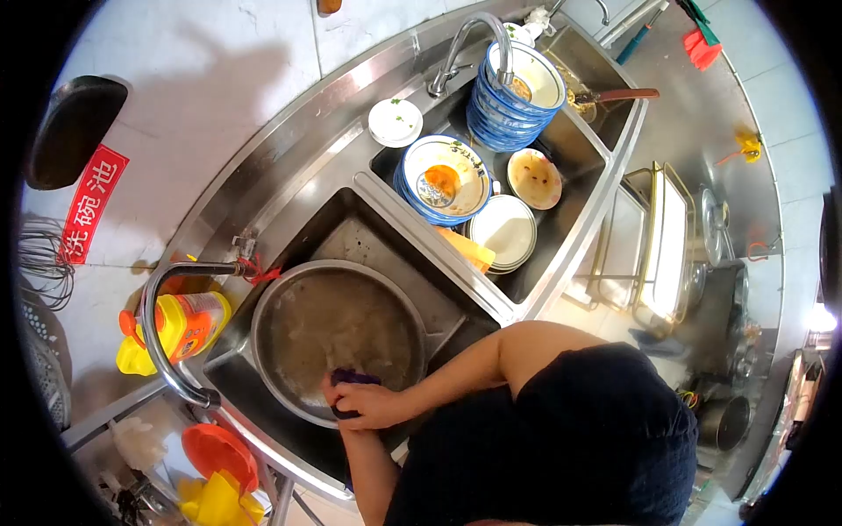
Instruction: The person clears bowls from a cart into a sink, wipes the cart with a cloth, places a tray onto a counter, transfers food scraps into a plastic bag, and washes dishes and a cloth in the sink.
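A large round metal basin (289, 351) of murky water sits in the near sink compartment. Over the basin's lower rim, my right hand (375, 406) is closed on a dark purple cloth (354, 377). My left hand (330, 391) is beside and partly behind it, against the same cloth; its fingers are mostly hidden, so its grip is unclear. The hands touch or overlap each other.
The adjoining compartment holds stacked blue-rimmed bowls (504, 114), more bowls (445, 180) and pale plates (503, 232). A curved faucet (156, 307) and yellow jug (189, 324) stand left of the basin. A red-handled utensil (627, 94) lies across the far compartment.
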Demonstrator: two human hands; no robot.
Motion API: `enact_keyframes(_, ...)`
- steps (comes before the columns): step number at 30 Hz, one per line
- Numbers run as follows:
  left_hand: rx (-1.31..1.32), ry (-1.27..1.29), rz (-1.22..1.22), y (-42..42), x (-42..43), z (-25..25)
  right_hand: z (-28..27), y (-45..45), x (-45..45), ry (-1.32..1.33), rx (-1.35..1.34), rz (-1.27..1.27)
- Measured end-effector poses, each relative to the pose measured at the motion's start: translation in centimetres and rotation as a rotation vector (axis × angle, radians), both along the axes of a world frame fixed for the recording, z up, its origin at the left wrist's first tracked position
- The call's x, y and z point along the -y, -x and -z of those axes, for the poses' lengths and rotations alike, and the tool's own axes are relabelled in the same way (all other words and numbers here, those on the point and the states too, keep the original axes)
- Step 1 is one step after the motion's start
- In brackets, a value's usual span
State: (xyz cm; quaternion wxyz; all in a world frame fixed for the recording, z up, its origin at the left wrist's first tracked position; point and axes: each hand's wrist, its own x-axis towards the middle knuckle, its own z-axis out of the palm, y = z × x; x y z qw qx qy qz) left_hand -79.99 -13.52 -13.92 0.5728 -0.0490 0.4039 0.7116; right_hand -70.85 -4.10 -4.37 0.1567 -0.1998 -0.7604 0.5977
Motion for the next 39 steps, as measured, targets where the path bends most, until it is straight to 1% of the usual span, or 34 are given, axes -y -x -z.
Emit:
enact_keyframes(1, -0.021, 0.033, -0.011, -0.5, -0.1, -0.3, 0.2, 0.4, 0.5, 0.013, -0.032, 0.016)
enact_keyframes(3, 0.424, -0.035, 0.074, 0.6, -1.0, 0.7, 3.7, 1.5, -1.4, -0.088, 0.124, -0.021)
enact_keyframes(4, 0.363, 0.541, 0.006, 0.1, -4.4, -4.9, 6.0, 2.2, -3.1, -0.141, 0.201, -0.036)
enact_keyframes(6, 0.374, 0.353, -0.113, -0.3, -3.3, -4.2, 9.9, 2.9, -7.6, -0.267, 0.262, -0.212)
enact_keyframes(7, 0.417, 0.360, -0.208, 0.4, -1.4, -1.7, 10.3, 3.0, -9.4, -0.347, 0.402, -0.223)
enact_keyframes(8, 0.358, 0.418, -0.195, 0.5, -0.9, -2.0, 10.5, 3.3, -10.5, -0.425, 0.536, -0.237)
enact_keyframes(10, 0.237, 0.541, -0.204, 0.2, -0.5, -4.2, 11.8, 3.9, -10.2, -0.215, 0.719, 0.242)
enact_keyframes(11, 0.192, 0.607, -0.198, 0.1, -0.6, -5.3, 12.3, 3.8, -8.9, -0.391, 0.646, 0.156)
enact_keyframes(12, 0.117, 0.614, -0.171, 0.0, 0.0, -5.1, 13.0, 2.9, -7.9, -0.566, 0.560, 0.077)
enact_keyframes(14, -0.025, 0.624, -0.098, -0.2, 0.9, -4.2, 14.7, 0.9, -7.9, -0.896, 0.216, -0.477)
enact_keyframes(16, -0.124, 0.567, -0.053, -0.3, 0.5, -5.0, 13.0, 0.7, -8.9, -0.491, 0.751, -0.339)
enact_keyframes(18, -0.265, 0.540, 0.010, -0.3, -0.3, -5.3, 11.7, 0.7, -8.0, -0.497, 0.758, -0.195)
enact_keyframes(19, -0.281, 0.520, 0.024, -0.4, -0.7, -5.6, 10.4, 0.9, -7.3, -0.497, 0.756, -0.128)
enact_keyframes(20, -0.298, 0.497, 0.033, -0.5, -1.5, -5.8, 8.9, 0.9, -6.8, -0.443, 0.626, -0.150)
enact_keyframes(22, -0.328, 0.467, 0.036, -0.9, -2.6, -6.2, 3.6, 0.8, -5.6, -0.313, 0.373, -0.226)
enact_keyframes(24, -0.366, 0.432, 0.035, -0.8, -2.3, -6.3, -1.0, 1.2, -5.1, -0.122, 0.368, -0.207)
enact_keyframes(25, -0.309, 0.419, 0.024, -0.7, -1.7, -5.5, -2.2, 1.4, -5.1, -0.029, 0.375, -0.188)
enact_keyframes(27, -0.200, 0.376, 0.022, -0.4, -0.9, -3.8, -2.1, 1.5, -5.8, 0.252, 0.388, -0.098)
enact_keyframes(28, -0.182, 0.371, -0.018, -0.4, -0.9, -4.6, -2.7, 1.8, -6.0, 0.395, 0.398, -0.046)
enact_keyframes(29, -0.165, 0.365, -0.055, -0.6, -0.9, -5.4, -3.4, 2.0, -6.1, 0.525, 0.302, 0.039)
enact_keyframes(30, -0.148, 0.359, -0.090, -0.7, -1.0, -6.1, -4.4, 2.3, -5.9, 0.516, 0.253, 0.085)
enact_keyframes(31, -0.065, 0.185, -0.101, -0.5, -1.1, -7.3, -5.2, 2.6, -5.6, 0.509, 0.205, 0.130)
enact_keyframes(32, 0.023, 0.122, -0.163, -0.7, -1.5, -8.5, -5.8, 3.1, -5.3, 0.500, 0.154, 0.166)
enact_keyframes(33, 0.106, 0.059, -0.236, -0.8, -2.3, -12.7, -4.9, 2.8, -4.7, 0.264, 0.112, 0.086)
enact_keyframes(34, 0.182, -0.006, -0.317, -0.8, -2.6, -15.1, -5.2, 2.3, -4.0, 0.041, 0.040, -0.053)
enact_keyframes(36, 0.131, -0.093, -0.368, -0.6, -1.3, -11.9, -6.2, 1.3, -3.1, -0.409, -0.145, -0.318)
enact_keyframes(37, 0.160, -0.155, -0.339, -0.5, -0.4, -11.2, -6.2, 0.6, -3.3, -0.328, -0.130, -0.411)
enact_keyframes(38, 0.156, -0.108, -0.346, -0.5, 0.2, -11.8, -6.1, 0.0, -3.7, -0.254, -0.107, -0.498)
enact_keyframes(39, 0.158, -0.059, -0.347, -0.6, 0.4, -12.6, -5.6, -0.2, -3.9, -0.006, -0.062, -0.324)
